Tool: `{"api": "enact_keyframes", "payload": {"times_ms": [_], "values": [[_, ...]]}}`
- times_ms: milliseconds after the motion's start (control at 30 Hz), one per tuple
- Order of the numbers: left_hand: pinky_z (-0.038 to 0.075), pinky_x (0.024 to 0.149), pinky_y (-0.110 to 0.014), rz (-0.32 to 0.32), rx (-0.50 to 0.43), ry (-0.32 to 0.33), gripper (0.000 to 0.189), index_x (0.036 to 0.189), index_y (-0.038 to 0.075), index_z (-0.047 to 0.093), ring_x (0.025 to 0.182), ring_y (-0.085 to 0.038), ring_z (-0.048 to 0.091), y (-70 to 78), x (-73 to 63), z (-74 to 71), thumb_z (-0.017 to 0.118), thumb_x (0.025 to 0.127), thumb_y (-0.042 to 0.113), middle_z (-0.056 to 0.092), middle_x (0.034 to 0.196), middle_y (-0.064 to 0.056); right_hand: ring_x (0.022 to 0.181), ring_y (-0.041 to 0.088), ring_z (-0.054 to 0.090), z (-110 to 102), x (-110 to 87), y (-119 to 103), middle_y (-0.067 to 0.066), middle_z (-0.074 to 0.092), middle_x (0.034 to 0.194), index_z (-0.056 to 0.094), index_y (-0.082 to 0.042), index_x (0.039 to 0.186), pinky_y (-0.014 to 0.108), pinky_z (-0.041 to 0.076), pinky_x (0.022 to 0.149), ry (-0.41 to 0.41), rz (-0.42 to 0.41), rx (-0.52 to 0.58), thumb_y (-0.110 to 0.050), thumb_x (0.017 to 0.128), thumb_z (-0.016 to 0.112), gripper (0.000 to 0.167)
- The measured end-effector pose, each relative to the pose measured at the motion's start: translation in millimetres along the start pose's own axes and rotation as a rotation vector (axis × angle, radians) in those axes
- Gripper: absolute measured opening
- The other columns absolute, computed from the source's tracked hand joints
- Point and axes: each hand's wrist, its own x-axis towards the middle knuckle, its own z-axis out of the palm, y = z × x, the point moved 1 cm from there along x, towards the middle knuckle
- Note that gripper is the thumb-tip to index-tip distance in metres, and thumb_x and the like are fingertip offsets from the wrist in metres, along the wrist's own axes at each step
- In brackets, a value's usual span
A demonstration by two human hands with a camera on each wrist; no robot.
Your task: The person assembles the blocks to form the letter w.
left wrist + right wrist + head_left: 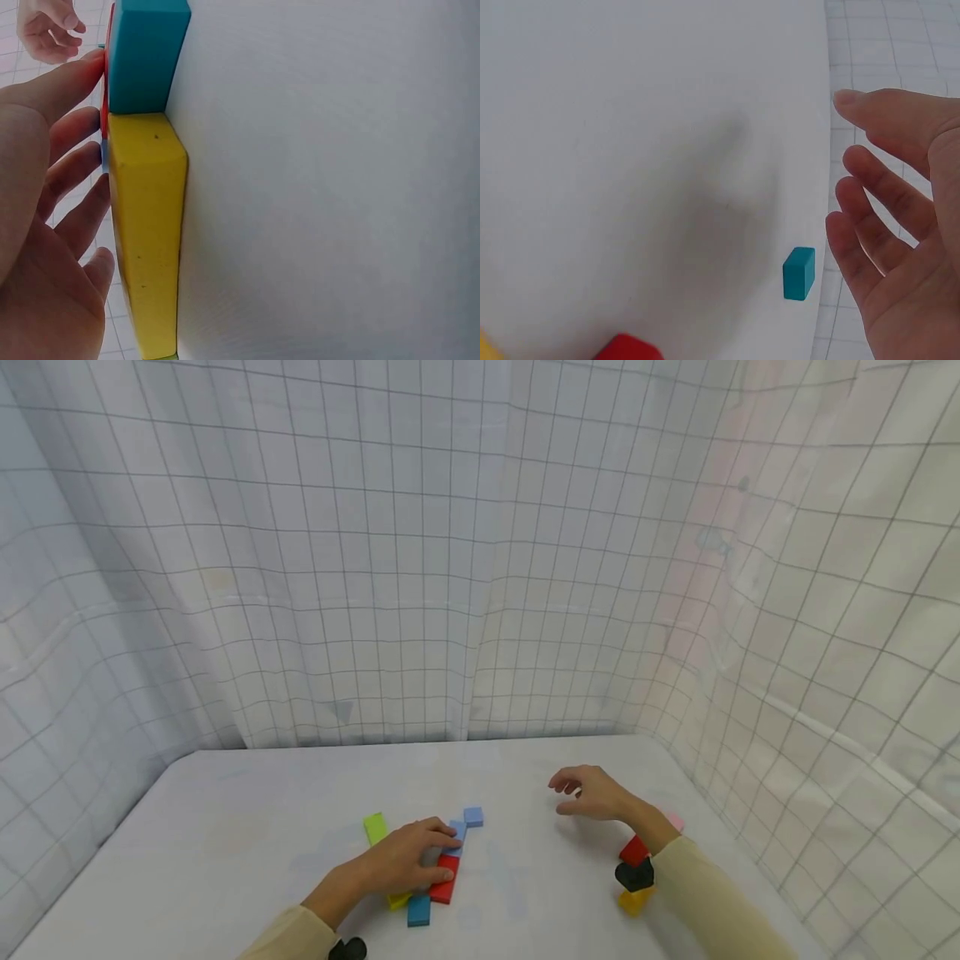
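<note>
My left hand (408, 857) rests over a cluster of coloured blocks, fingertips on a light blue block (457, 838) and thumb on a red block (443, 890). A teal block (419, 912) and a yellow block (150, 247) lie at its near side, the yellow one partly hidden under the hand in the head view. A lime green block (375, 827) sticks out beyond the knuckles. Just past the fingertips is a small light blue block (473, 816). My right hand (591, 792) hovers above the table with loosely bent fingers, holding nothing; its shadow falls below.
Under the right forearm lie a red block (634, 850), a pink block (675, 820) and an orange-yellow block (634, 902). Another teal block (799, 274) stands near the table edge in the right wrist view. A white grid-patterned curtain (390, 568) surrounds the white table (247, 827).
</note>
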Motion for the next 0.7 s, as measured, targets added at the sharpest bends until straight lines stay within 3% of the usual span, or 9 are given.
{"api": "enact_keyframes", "payload": {"times_ms": [267, 500, 700], "values": [[0.045, 0.108, -0.052, 0.014, 0.013, -0.004, 0.045, 0.135, 0.015, 0.07, 0.126, -0.024, 0.055, -1.2, 3.6, 0.7, 0.073, 0.097, 0.039, 0.059, 0.135, 0.001, 0.108, 0.038, 0.061, -18, -26.6, 15, 0.017, 0.068, 0.116, 0.067, 0.002, 0.121, 0.051, 0.054, 0.094, 0.04, 0.092, 0.0, -0.01, 0.092, 0.076, 0.032], [0.045, 0.108, -0.051, 0.009, 0.013, -0.005, 0.045, 0.135, 0.014, 0.07, 0.126, -0.025, 0.055, 0.2, 3.8, 0.7, 0.074, 0.097, 0.039, 0.059, 0.135, 0.001, 0.11, 0.04, 0.059, -35, -51.2, 33, 0.018, 0.067, 0.119, 0.066, 0.001, 0.123, 0.048, 0.056, 0.092, 0.094, 0.156, -0.009, -0.012, 0.092, 0.077, 0.035], [0.045, 0.108, -0.051, 0.0, 0.016, -0.002, 0.045, 0.135, 0.015, 0.07, 0.127, -0.025, 0.055, 0.7, 1.9, 1.4, 0.074, 0.097, 0.039, 0.06, 0.135, 0.0, 0.112, 0.04, 0.059, -41, -68.1, 48, 0.015, 0.067, 0.119, 0.068, -0.002, 0.122, 0.051, 0.055, 0.092, 0.126, 0.264, -0.004, -0.013, 0.09, 0.08, 0.035]]}}
